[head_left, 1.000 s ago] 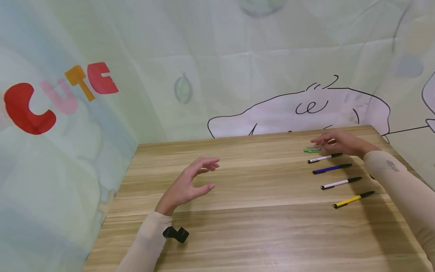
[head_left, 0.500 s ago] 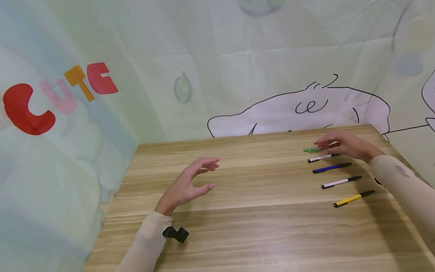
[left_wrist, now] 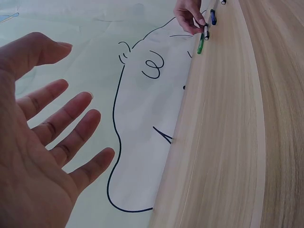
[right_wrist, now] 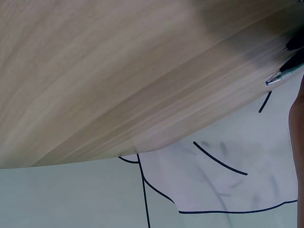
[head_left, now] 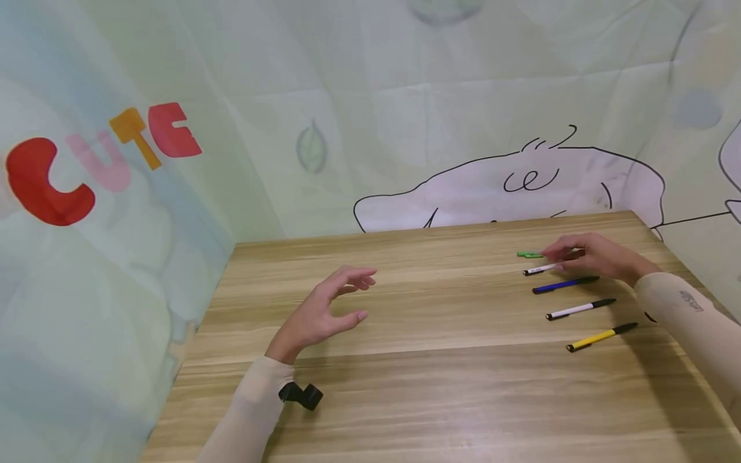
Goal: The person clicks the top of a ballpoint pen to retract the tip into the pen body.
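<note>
In the head view my right hand [head_left: 596, 255] is at the far right of the table. Its thumb and fingers close around the middle of a white pen [head_left: 534, 270] with a black grip, which is partly hidden under the hand. Just beyond lies a green pen [head_left: 528, 254], its other end behind the fingertips. Nearer me, a blue pen [head_left: 561, 285], another white pen [head_left: 573, 311] and a yellow pen [head_left: 599, 338] lie in a column. My left hand [head_left: 321, 312] hovers over the left half of the table, fingers loosely bent, holding nothing.
The wooden table [head_left: 405, 399] ends at a printed cloth backdrop [head_left: 370, 128] at the back and left. A black wrist mount [head_left: 302, 395] is on the left sleeve. In the right wrist view, dark pen tips [right_wrist: 290, 61] show at the right edge.
My right hand has moved down and slightly right, from over the green pen to the white pen beside it, its fingers drawing together. My left hand has stayed in place.
</note>
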Demonstrator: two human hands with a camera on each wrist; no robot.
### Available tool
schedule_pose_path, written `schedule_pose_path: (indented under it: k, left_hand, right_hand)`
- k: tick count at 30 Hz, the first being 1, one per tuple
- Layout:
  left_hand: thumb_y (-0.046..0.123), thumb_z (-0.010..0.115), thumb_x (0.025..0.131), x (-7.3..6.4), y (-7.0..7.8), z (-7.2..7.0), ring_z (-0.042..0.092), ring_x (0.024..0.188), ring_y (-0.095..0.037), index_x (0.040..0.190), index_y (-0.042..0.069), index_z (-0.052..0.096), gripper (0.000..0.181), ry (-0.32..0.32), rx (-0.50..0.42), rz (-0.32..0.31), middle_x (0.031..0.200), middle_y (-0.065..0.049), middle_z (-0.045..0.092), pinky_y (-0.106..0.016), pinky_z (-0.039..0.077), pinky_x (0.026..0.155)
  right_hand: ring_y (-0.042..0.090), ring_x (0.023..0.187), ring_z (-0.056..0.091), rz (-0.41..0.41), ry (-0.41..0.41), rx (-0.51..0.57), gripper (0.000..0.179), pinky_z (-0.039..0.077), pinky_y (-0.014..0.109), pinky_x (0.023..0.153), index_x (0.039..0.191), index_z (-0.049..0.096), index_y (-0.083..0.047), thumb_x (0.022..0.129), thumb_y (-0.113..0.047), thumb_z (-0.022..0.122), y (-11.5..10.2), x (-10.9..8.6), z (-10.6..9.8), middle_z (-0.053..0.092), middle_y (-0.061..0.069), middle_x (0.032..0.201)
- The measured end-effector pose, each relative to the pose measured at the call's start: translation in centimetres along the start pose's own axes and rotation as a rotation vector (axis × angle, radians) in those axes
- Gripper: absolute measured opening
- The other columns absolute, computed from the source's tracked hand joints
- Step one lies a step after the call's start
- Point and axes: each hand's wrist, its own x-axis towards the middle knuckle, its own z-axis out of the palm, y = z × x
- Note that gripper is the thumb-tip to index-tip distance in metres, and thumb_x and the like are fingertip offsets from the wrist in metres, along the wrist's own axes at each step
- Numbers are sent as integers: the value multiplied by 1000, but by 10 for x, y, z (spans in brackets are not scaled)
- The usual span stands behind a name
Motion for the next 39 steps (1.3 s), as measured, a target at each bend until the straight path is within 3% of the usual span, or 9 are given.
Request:
schedule_pose_path:
  k: [4,15,19,24,28,33,39]
  left_hand:
    - [3,76,88,0,-1,0,56,122,-18,148,26,49,70,-5,2,-8,130,4,58,-48,45,111]
    - [1,75,87,-3,-2,-1,55,123,-34,148,23,49,70,-9,-4,-19,131,2,59,-49,45,111]
    - [5,76,88,-4,-2,-2,56,123,-30,147,24,49,68,-7,-6,-22,131,3,59,-49,44,111]
    - [9,76,89,-4,-1,-2,56,122,-28,147,23,50,65,-8,-6,-21,130,3,59,-49,44,112]
    - [6,76,89,-5,-1,-2,55,122,-33,147,23,50,66,-9,-14,-17,130,2,59,-49,44,112]
    - [3,76,87,-6,-1,-2,56,122,-26,148,23,50,68,-5,-8,-12,129,2,59,-48,45,111]
    - [4,75,88,-6,-2,-2,55,123,-36,148,21,50,67,-11,-10,1,130,1,59,-49,45,111]
  right_hand:
    - [4,104,63,-8,19,-33,27,48,14,87,120,73,-19,93,-21,75,3,0,1,73,-1,114]
    - [2,104,61,30,5,-114,21,48,16,88,113,77,-23,93,-16,75,5,2,2,73,-3,115]
    - [2,105,61,51,-6,-132,23,48,17,89,114,77,-24,93,-15,74,7,3,2,73,-3,117]
    - [2,105,61,73,-13,-129,21,49,20,90,111,77,-25,93,-14,74,7,4,3,73,-4,115]
    - [6,100,64,30,-29,-98,19,52,22,87,107,77,-24,93,-12,74,6,3,4,72,-4,109]
    - [6,91,63,19,-38,-84,20,54,22,81,102,77,-24,92,-8,74,5,5,4,70,-7,102]
    - [7,88,62,61,-57,-98,17,54,23,79,101,76,-22,92,-8,74,4,6,4,70,-4,101]
